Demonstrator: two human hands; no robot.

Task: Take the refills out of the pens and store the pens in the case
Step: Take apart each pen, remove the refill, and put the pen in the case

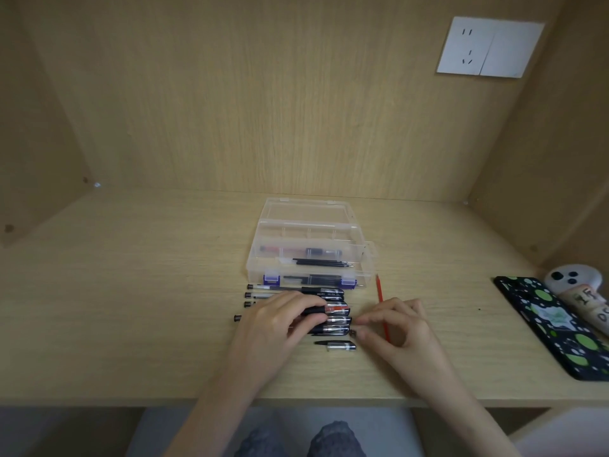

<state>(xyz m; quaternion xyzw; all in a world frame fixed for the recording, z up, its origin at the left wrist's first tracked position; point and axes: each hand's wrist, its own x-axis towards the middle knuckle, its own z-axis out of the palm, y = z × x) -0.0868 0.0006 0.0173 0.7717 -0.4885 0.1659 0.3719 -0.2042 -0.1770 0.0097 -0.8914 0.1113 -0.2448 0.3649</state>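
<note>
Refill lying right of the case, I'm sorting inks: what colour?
The refill is red, clearest in the head view.

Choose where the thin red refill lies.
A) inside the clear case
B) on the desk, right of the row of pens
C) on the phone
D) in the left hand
B: the red refill lies on the desk, right of the pens and outside the case, passing under the right hand.

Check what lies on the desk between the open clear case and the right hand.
A thin red refill lies there, running from beside the front right corner of the case to the right hand; the head view shows it.
</note>
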